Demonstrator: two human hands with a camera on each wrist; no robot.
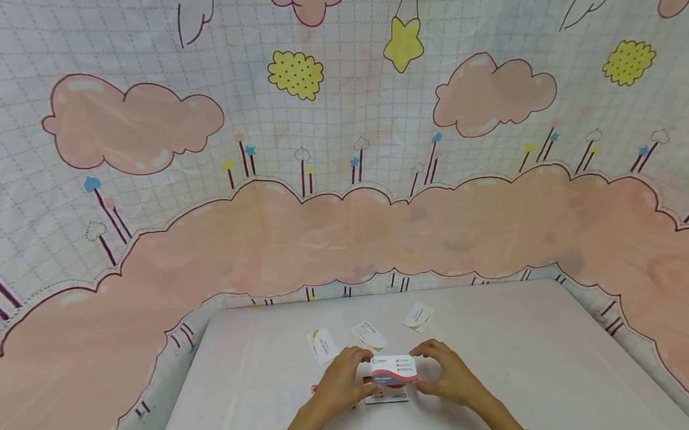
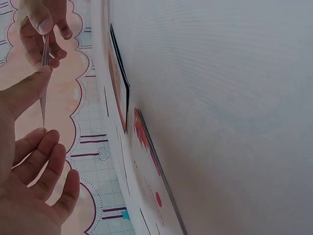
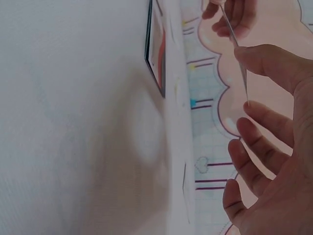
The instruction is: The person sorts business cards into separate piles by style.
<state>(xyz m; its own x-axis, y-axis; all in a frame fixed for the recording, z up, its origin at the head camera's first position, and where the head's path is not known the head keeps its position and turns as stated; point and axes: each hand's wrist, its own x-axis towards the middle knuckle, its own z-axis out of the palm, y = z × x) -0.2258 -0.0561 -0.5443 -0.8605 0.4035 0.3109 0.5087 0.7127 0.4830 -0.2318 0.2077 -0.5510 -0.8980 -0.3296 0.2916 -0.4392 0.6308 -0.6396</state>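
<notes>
A white business card [image 1: 393,368] with a red and dark wavy band is held up over the table by both hands. My left hand [image 1: 344,381] pinches its left side between thumb and fingers. The right hand [image 1: 446,376] grips the opposite side the same way. Edge-on in the left wrist view, the card [image 2: 44,100] looks thin. Directly beneath it lies a dark-edged pile of cards [image 1: 385,396], partly covered. Next to that, a pile with red print [image 2: 151,181] is mostly hidden by my left hand in the head view.
Three white and green cards lie farther back on the white table [image 1: 506,336]: a left one [image 1: 324,345], a middle one [image 1: 369,335] and a right one [image 1: 418,316]. Behind the table hangs a cloud-patterned cloth [image 1: 346,234].
</notes>
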